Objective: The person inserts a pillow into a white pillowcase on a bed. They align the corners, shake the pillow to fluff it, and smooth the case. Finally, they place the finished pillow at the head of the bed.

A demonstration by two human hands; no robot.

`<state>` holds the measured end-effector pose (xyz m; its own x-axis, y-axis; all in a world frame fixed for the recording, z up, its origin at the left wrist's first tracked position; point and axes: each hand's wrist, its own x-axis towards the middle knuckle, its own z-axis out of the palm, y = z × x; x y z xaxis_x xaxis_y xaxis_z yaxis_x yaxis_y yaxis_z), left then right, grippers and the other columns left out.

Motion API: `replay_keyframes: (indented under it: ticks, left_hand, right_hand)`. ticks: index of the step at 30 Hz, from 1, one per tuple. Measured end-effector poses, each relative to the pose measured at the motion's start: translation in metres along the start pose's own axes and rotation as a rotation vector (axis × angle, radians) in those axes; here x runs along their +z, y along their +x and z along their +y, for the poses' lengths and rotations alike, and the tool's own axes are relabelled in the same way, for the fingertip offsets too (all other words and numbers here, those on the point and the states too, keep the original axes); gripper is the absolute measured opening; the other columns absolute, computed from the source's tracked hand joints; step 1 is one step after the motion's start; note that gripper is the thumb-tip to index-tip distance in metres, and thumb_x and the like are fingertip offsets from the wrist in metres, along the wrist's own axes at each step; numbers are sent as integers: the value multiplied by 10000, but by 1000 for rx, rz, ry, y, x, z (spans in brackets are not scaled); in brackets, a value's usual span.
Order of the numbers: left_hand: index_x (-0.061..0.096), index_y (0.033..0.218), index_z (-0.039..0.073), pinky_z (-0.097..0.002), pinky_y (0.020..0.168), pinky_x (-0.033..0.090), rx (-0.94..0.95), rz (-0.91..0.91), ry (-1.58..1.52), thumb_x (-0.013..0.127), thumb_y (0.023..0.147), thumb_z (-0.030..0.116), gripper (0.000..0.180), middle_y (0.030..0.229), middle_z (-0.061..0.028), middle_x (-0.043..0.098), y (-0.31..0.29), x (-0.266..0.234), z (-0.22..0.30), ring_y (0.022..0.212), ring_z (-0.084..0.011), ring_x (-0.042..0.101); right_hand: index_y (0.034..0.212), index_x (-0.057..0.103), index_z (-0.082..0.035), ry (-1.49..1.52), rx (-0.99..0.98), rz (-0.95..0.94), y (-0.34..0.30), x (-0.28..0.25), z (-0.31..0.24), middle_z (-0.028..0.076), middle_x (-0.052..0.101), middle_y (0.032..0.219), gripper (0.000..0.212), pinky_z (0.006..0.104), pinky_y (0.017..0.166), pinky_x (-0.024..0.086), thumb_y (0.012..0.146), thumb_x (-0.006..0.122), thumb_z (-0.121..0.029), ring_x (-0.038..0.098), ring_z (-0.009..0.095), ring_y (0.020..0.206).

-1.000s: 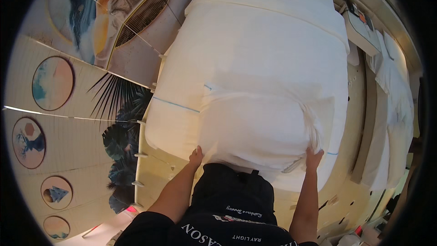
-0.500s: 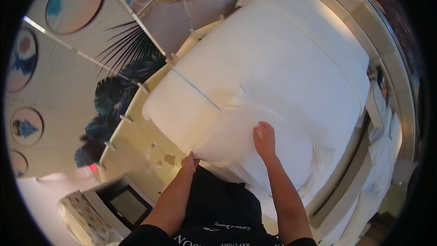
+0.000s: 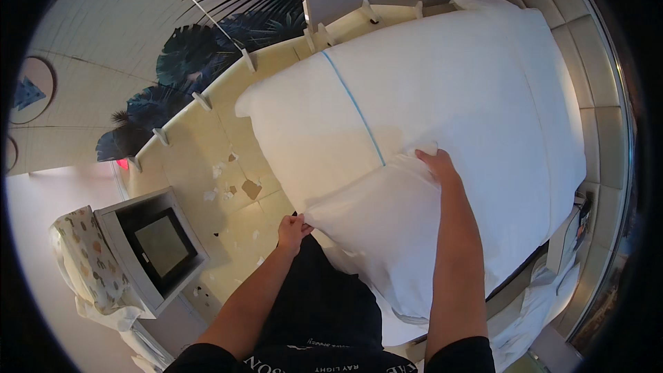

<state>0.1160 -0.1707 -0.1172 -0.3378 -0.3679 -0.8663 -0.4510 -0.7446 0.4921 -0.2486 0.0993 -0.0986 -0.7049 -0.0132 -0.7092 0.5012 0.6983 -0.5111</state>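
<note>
A large white duvet point(image 3: 469, 103) covers the bed, and a thin blue stripe point(image 3: 352, 100) runs across it. My left hand point(image 3: 293, 233) pinches the duvet's near-left corner at the bed's edge. Farther to the right, my right hand point(image 3: 438, 164) closes its fingers round a bunched fold of the same duvet. Between the two hands the cloth is folded over and slightly raised, and the stripe ends at this fold.
Scraps of paper point(image 3: 251, 189) litter the tiled floor left of the bed. A white cabinet with a dark-fronted appliance point(image 3: 160, 240) stands at the lower left. Leaf-patterned panels point(image 3: 186, 59) line the far left. A padded headboard point(image 3: 577, 62) curves along the right, with crumpled white cloth point(image 3: 535, 304) near it.
My right hand has moved up the bed and now grips a fold of the duvet. My left hand still pinches the corner. The view has turned, showing more floor and cabinet.
</note>
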Motion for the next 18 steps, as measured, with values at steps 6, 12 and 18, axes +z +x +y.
replay_keyframes:
  ticks: [6,12,18]
  left_hand:
    - [424,919,-9,-364,686,599,115,-86,154,506,988,161,201,858,-162,611,-19,-1,7,752,-250,687]
    - [432,939,-5,-356,687,598,72,-14,175,509,987,200,224,881,-160,601,0,-6,-5,780,-240,680]
    - [446,1093,-15,-446,925,528,-196,-127,-214,542,971,336,385,1042,-140,554,3,12,-3,1004,-267,591]
  right_hand:
    - [927,607,28,20,-30,366,3,-18,-15,166,662,891,525,407,701,503,767,758,-448,640,291,796]
    - [998,598,-2,-304,-151,527,16,-27,5,186,649,966,586,465,791,478,787,685,-542,621,364,915]
    - [1276,497,-70,-513,-642,640,-55,21,-8,168,506,1299,589,481,967,394,797,727,-325,468,367,1203]
